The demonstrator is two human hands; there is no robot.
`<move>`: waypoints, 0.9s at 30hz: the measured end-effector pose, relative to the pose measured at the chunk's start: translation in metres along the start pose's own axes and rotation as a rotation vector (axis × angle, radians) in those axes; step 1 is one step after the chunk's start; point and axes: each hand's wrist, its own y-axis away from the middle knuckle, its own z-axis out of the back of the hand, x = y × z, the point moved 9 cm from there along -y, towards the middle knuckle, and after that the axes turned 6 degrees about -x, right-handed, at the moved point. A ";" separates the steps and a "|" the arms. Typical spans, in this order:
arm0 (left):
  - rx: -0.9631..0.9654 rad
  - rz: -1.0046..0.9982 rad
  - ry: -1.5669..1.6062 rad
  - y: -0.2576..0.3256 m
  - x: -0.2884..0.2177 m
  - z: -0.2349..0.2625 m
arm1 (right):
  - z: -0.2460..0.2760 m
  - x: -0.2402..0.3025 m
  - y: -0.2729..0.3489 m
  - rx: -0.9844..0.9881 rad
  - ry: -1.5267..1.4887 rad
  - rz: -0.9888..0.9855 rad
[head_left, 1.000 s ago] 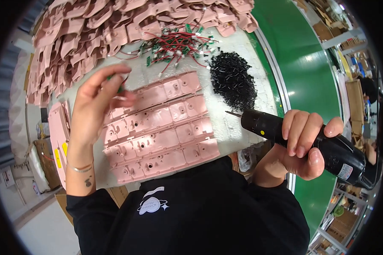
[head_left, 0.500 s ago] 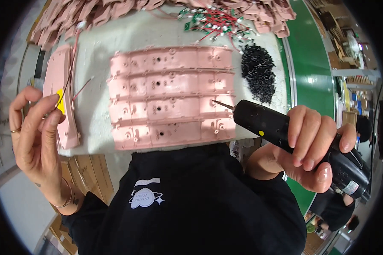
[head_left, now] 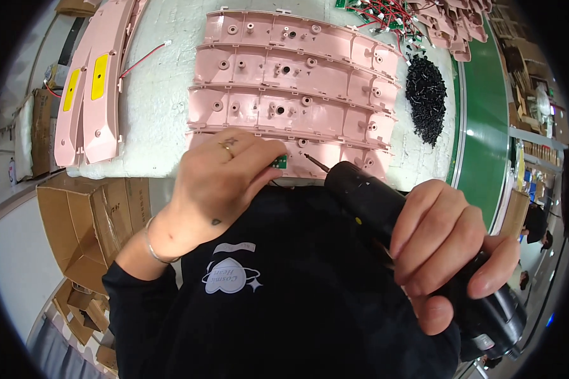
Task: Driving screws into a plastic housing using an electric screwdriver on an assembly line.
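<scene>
My left hand (head_left: 218,174) pinches a small green circuit board (head_left: 281,162) between thumb and fingers, over the nearest pink plastic shell (head_left: 354,155). The fingers hide most of the board and the left end of that shell. My right hand (head_left: 446,246) is wrapped round a black electric screwdriver (head_left: 367,192). Its thin bit points left toward the board, with a dark tip close to a round post on the same shell; whether a screw sits on it I cannot tell. Several matching shells lie in rows behind, inner sides up, with posts and dark holes.
Black screws (head_left: 427,101) lie heaped at the right of the white worktop (head_left: 155,120). Behind them are green circuit boards with red wires (head_left: 385,16) and piled pink parts (head_left: 452,25). Two pink shells with yellow labels (head_left: 99,77) stand at left. Cardboard boxes (head_left: 69,221) sit below the left edge.
My left hand has come from the shells at left, where it pinched a thin dark wire, to the nearest middle shell with the circuit board. The screwdriver has moved closer to me. The view has shifted.
</scene>
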 end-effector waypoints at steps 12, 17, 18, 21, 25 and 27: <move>0.038 -0.051 -0.025 0.000 0.000 -0.021 | -0.017 -0.007 0.008 0.090 0.022 -0.054; 0.046 -0.053 -0.032 -0.002 0.003 -0.024 | -0.021 -0.014 0.009 0.121 0.038 -0.063; 0.050 -0.053 -0.015 -0.002 0.004 -0.024 | -0.021 -0.014 0.009 0.116 0.043 -0.048; 0.041 -0.032 0.005 -0.002 0.006 -0.023 | -0.021 -0.015 0.009 0.116 0.054 -0.059; 0.062 -0.078 0.024 -0.001 0.008 -0.026 | -0.021 -0.018 0.008 0.133 0.055 -0.070; 0.026 -0.114 0.044 0.000 0.005 -0.025 | -0.022 -0.020 0.008 0.137 0.068 -0.096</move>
